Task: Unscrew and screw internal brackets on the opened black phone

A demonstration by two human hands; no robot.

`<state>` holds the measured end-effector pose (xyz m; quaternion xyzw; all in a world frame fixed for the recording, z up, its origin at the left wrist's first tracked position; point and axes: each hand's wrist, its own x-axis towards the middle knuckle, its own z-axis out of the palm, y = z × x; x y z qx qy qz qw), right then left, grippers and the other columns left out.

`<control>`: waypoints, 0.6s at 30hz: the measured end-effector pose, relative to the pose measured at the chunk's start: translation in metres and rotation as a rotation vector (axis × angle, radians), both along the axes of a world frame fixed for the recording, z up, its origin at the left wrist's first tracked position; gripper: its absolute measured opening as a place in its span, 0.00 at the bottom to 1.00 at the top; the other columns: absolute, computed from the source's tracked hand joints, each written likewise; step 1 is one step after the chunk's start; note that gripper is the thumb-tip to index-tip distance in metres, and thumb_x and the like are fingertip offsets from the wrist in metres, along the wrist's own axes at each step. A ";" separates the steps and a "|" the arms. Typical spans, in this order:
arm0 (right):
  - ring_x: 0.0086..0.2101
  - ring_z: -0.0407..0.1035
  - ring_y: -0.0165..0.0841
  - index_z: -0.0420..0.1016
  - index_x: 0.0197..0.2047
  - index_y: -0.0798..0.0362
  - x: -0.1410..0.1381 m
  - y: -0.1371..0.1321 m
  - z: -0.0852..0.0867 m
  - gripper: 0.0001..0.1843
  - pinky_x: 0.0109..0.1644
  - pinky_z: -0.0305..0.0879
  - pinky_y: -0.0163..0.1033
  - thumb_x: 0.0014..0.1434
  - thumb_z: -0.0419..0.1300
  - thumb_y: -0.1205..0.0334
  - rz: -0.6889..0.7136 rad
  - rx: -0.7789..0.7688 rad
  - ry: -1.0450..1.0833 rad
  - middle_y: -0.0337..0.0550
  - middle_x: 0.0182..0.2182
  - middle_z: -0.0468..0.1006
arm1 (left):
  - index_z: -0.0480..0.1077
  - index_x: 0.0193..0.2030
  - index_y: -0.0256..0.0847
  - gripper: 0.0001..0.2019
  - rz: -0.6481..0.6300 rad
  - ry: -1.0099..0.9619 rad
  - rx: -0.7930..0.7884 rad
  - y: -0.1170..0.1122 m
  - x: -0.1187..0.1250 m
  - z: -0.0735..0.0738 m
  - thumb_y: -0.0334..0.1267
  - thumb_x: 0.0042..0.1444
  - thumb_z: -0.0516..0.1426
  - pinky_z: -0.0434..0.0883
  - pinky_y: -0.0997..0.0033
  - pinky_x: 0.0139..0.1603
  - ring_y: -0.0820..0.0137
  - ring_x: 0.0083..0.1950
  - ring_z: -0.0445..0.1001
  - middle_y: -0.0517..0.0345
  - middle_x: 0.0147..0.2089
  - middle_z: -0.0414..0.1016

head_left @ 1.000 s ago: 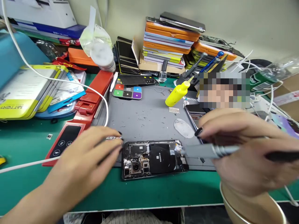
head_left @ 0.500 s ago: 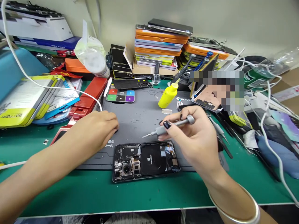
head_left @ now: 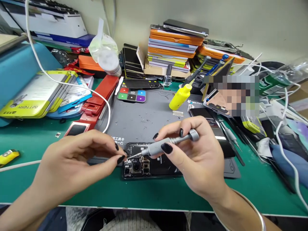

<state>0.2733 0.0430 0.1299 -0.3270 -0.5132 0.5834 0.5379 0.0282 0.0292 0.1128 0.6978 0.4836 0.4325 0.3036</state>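
An opened black phone (head_left: 141, 164) lies with its camera modules and boards exposed at the front edge of a grey repair mat (head_left: 144, 118). My right hand (head_left: 192, 157) grips a slim grey screwdriver (head_left: 166, 144) above the phone, tip pointing left. My left hand (head_left: 74, 160) pinches its thumb and forefinger at the screwdriver's tip; whatever is between them is too small to make out.
A yellow squeeze bottle (head_left: 181, 96) and a coloured screw tray (head_left: 132, 95) sit at the mat's far side. Stacked orange and grey cases (head_left: 173, 48) stand behind. A red tool (head_left: 96, 102), battery packs (head_left: 38, 96), a white cable (head_left: 106, 109) lie left; tools and cables crowd the right.
My left hand came off the mat and closed its fingertips at the screwdriver tip. My right hand lowered the screwdriver toward the phone's camera end. The view shifted slightly.
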 end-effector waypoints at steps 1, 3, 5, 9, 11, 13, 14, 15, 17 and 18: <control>0.33 0.85 0.25 0.63 0.40 0.45 -0.001 -0.001 0.000 0.19 0.40 0.85 0.29 0.69 0.72 0.67 -0.005 0.009 -0.014 0.30 0.39 0.85 | 0.77 0.40 0.60 0.09 0.023 -0.041 -0.023 -0.003 0.001 -0.003 0.35 0.61 0.65 0.82 0.89 0.37 0.79 0.31 0.85 0.77 0.35 0.86; 0.32 0.85 0.26 0.64 0.40 0.45 -0.002 -0.002 0.000 0.18 0.39 0.85 0.29 0.68 0.72 0.67 -0.019 0.031 -0.052 0.31 0.39 0.86 | 0.76 0.43 0.58 0.10 0.063 -0.116 -0.072 -0.007 0.005 -0.007 0.34 0.60 0.65 0.85 0.86 0.39 0.77 0.31 0.86 0.75 0.35 0.86; 0.32 0.84 0.26 0.65 0.40 0.45 -0.002 -0.001 -0.002 0.18 0.38 0.85 0.30 0.68 0.72 0.66 -0.042 0.072 -0.090 0.32 0.38 0.86 | 0.74 0.42 0.55 0.10 0.086 -0.178 -0.116 -0.009 0.010 -0.007 0.33 0.59 0.65 0.87 0.82 0.40 0.74 0.32 0.87 0.72 0.35 0.86; 0.31 0.83 0.27 0.65 0.41 0.44 0.000 0.003 -0.007 0.17 0.35 0.85 0.31 0.67 0.71 0.68 -0.067 0.166 -0.149 0.32 0.38 0.86 | 0.72 0.42 0.53 0.10 0.097 -0.253 -0.162 -0.010 0.019 -0.004 0.31 0.59 0.64 0.86 0.82 0.40 0.76 0.33 0.86 0.72 0.34 0.86; 0.32 0.83 0.28 0.65 0.41 0.44 0.001 0.004 -0.008 0.17 0.35 0.84 0.32 0.67 0.71 0.67 -0.076 0.181 -0.174 0.32 0.38 0.86 | 0.72 0.42 0.53 0.11 0.092 -0.271 -0.172 -0.009 0.020 -0.005 0.31 0.59 0.64 0.86 0.83 0.40 0.76 0.33 0.86 0.73 0.34 0.86; 0.33 0.83 0.29 0.65 0.41 0.43 0.000 0.004 -0.009 0.17 0.35 0.84 0.33 0.67 0.71 0.68 -0.097 0.200 -0.201 0.34 0.38 0.86 | 0.72 0.42 0.53 0.10 0.080 -0.282 -0.177 -0.007 0.019 -0.008 0.31 0.59 0.65 0.86 0.81 0.39 0.74 0.32 0.87 0.71 0.34 0.86; 0.34 0.83 0.30 0.65 0.41 0.43 0.000 0.003 -0.009 0.17 0.36 0.84 0.33 0.66 0.71 0.68 -0.105 0.218 -0.215 0.34 0.38 0.86 | 0.73 0.41 0.52 0.10 0.071 -0.285 -0.177 -0.005 0.017 -0.010 0.31 0.58 0.66 0.86 0.81 0.39 0.74 0.32 0.87 0.70 0.34 0.86; 0.36 0.83 0.30 0.65 0.41 0.43 0.000 0.002 -0.008 0.18 0.37 0.84 0.34 0.65 0.71 0.70 -0.110 0.242 -0.231 0.35 0.39 0.86 | 0.74 0.41 0.52 0.10 0.061 -0.283 -0.177 -0.003 0.015 -0.012 0.32 0.57 0.67 0.86 0.81 0.38 0.73 0.31 0.87 0.70 0.34 0.86; 0.39 0.83 0.29 0.65 0.41 0.43 0.000 0.000 -0.008 0.18 0.42 0.84 0.34 0.64 0.70 0.73 -0.114 0.294 -0.259 0.35 0.40 0.86 | 0.74 0.41 0.51 0.11 0.049 -0.274 -0.176 0.001 0.012 -0.016 0.32 0.56 0.68 0.86 0.83 0.37 0.73 0.31 0.87 0.70 0.34 0.87; 0.40 0.83 0.29 0.65 0.41 0.43 0.000 -0.001 -0.008 0.19 0.44 0.84 0.34 0.64 0.69 0.74 -0.115 0.320 -0.274 0.34 0.40 0.86 | 0.74 0.41 0.51 0.11 0.049 -0.269 -0.174 0.002 0.011 -0.017 0.32 0.56 0.68 0.85 0.84 0.37 0.74 0.31 0.87 0.70 0.34 0.87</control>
